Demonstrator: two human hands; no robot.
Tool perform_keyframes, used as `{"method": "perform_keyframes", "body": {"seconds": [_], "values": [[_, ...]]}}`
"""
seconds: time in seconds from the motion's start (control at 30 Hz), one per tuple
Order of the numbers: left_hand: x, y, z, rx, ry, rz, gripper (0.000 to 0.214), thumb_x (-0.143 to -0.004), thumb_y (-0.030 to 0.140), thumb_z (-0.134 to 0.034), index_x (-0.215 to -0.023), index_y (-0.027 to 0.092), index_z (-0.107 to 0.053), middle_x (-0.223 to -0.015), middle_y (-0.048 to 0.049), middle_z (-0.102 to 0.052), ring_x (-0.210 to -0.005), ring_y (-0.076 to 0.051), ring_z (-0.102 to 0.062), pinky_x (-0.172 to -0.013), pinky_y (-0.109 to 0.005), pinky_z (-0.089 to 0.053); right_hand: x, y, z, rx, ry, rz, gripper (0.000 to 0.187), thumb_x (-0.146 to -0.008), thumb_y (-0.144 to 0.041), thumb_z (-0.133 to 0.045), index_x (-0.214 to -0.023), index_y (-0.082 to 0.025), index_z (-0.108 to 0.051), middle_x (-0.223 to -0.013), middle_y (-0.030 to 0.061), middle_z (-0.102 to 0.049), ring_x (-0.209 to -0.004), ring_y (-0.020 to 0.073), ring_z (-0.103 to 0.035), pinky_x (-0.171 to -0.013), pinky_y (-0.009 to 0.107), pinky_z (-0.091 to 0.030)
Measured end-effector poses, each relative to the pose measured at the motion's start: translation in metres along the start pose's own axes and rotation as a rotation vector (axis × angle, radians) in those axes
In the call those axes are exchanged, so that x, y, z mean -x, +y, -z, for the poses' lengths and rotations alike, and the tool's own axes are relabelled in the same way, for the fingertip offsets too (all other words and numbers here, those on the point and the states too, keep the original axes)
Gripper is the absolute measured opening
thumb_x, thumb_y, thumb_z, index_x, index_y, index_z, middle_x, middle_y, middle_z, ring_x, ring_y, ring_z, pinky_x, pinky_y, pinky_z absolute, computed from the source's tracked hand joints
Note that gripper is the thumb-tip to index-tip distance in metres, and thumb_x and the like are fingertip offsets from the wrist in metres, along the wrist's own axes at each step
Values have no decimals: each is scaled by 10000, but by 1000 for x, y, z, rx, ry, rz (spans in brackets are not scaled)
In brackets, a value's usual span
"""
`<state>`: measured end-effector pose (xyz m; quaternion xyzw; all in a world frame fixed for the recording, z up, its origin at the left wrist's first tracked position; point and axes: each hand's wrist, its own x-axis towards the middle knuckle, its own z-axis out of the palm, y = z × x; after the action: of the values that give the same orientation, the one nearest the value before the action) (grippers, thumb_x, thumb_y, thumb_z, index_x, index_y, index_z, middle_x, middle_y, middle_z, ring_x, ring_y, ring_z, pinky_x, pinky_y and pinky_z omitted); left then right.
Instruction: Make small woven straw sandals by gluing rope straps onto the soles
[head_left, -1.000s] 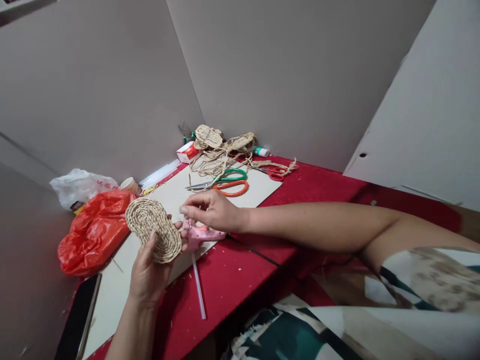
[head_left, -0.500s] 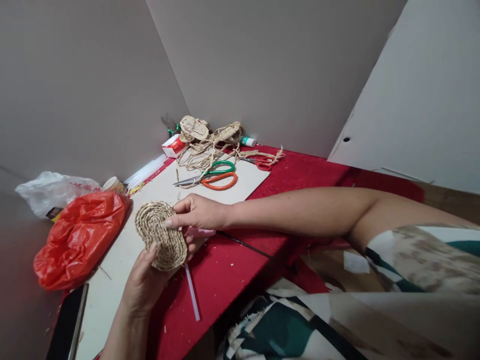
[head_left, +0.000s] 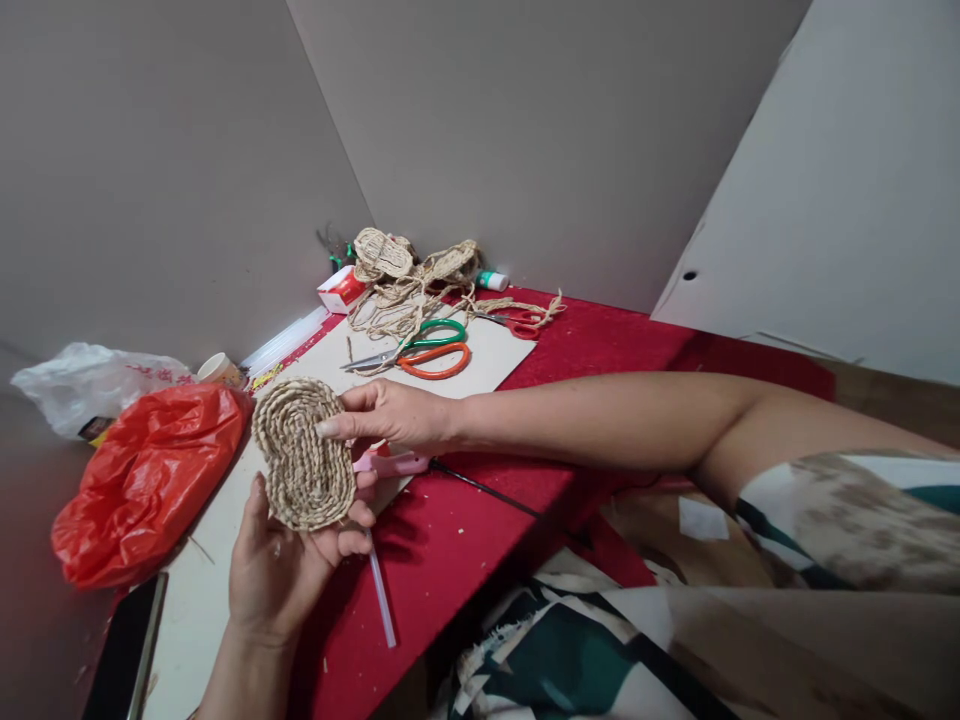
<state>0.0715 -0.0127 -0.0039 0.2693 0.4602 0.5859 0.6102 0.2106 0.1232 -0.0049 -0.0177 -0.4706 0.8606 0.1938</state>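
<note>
A flat oval mat of coiled braided straw is held up over the pale board. My left hand supports it from below, fingers curled round its lower edge. My right hand pinches its right rim between thumb and fingers. Just under my right hand lies a pink glue gun with a black cord, and a clear glue stick rests on the red table cover.
Green- and orange-handled scissors, red scissors, a heap of straw braid and woven pieces, a red-white box and a glue bottle lie at the back. A red plastic bag, white bag, cup and phone sit left.
My right hand came off the glue gun and took hold of the mat's right rim. My left hand turned the mat more upright and face-on.
</note>
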Motion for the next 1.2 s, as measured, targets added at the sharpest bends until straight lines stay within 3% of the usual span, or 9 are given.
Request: {"method": "perform_keyframes", "body": {"seconds": [0.13,0.23,0.37,0.47,0.57,0.67,0.77,0.97,1.2], "values": [[3,-3,0,18,38,-41,369,-677,482,-723,-911,198,-736,-919,-124,-733,-680,-234,-665,-542,-333,-559,-6,5,8,17,-118,-7,222,-732,-281,-760,-831,-125,-635,-755,-12,-656,-613,48,-573,-598,167,-477],[2,-4,2,-10,143,-106,306,-582,264,-820,-867,188,-738,-832,-59,-728,-619,-143,-634,-570,-234,-546,-11,9,12,116,-95,-23,197,-779,-208,-708,-954,-133,-655,-904,19,-670,-730,77,-611,-682,201,-498],[-2,-2,5,-105,346,-312,332,-625,207,-804,-946,174,-726,-831,-27,-719,-666,-102,-635,-638,-177,-527,-12,8,10,66,21,-104,178,-905,-128,-486,-997,-123,-638,-959,58,-678,-755,104,-643,-675,233,-516],[-4,-1,7,-134,428,-460,324,-667,203,-784,-983,212,-710,-936,-6,-724,-824,-104,-653,-756,-181,-512,-10,6,6,-43,22,-130,270,-966,-225,-395,-958,-105,-637,-911,85,-680,-787,130,-658,-693,263,-529],[-5,-4,6,-171,465,-524,329,-681,196,-782,-997,228,-699,-997,0,-723,-907,-119,-655,-852,-225,-495,-8,7,5,6,9,-115,263,-915,-335,-537,-912,-97,-649,-846,73,-680,-701,103,-638,-670,241,-522],[-3,-8,4,-219,476,-520,329,-671,197,-792,-984,217,-695,-974,-12,-730,-861,-143,-671,-819,-260,-512,-8,13,8,111,-2,-82,302,-736,-365,-749,-793,-89,-641,-733,35,-671,-610,78,-619,-616,197,-499],[-3,-10,4,-245,474,-494,277,-683,234,-785,-942,198,-693,-915,-22,-729,-806,-166,-679,-768,-295,-531,-9,18,12,126,23,-65,382,-624,-395,-817,-673,-99,-579,-616,-3,-638,-554,90,-618,-570,200,-499],[-5,-10,8,-231,490,-537,216,-768,340,-708,-910,180,-685,-932,-37,-718,-861,-175,-664,-780,-286,-519,-8,19,12,113,-21,-80,426,-619,-433,-811,-670,-105,-545,-559,-25,-611,-481,71,-574,-498,186,-477],[-2,-8,9,-165,501,-545,235,-745,287,-731,-951,185,-682,-990,-37,-713,-872,-148,-652,-775,-254,-513,-10,21,15,125,-40,-94,424,-634,-436,-804,-704,-98,-557,-569,-25,-614,-477,59,-567,-497,175,-477]]}}
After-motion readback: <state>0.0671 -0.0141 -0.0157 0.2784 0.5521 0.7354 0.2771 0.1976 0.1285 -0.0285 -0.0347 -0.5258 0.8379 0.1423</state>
